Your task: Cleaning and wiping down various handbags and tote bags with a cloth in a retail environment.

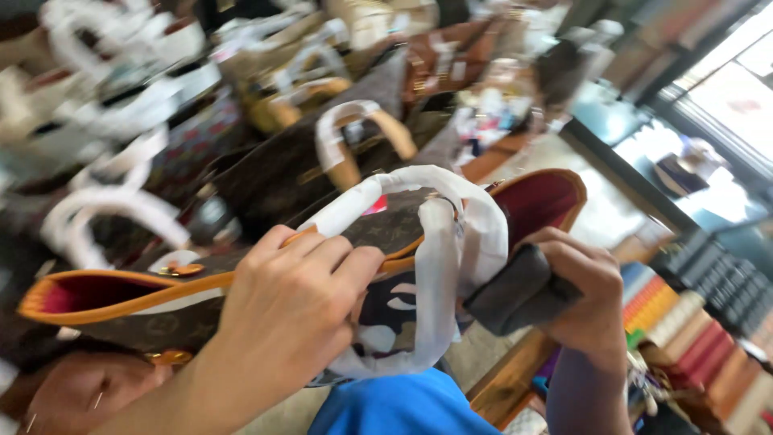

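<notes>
I hold a brown patterned handbag with tan trim and a red lining in front of me. Its handles are wrapped in white paper. My left hand grips the bag's upper edge by the base of a wrapped handle. My right hand is closed around a dark rolled part at the bag's right end. The picture is blurred by motion.
Several more brown handbags with white-wrapped handles crowd the surface behind. A blue cloth lies below the bag. Stacked coloured wallets or boxes fill the lower right. A glass counter and a bright window are at the upper right.
</notes>
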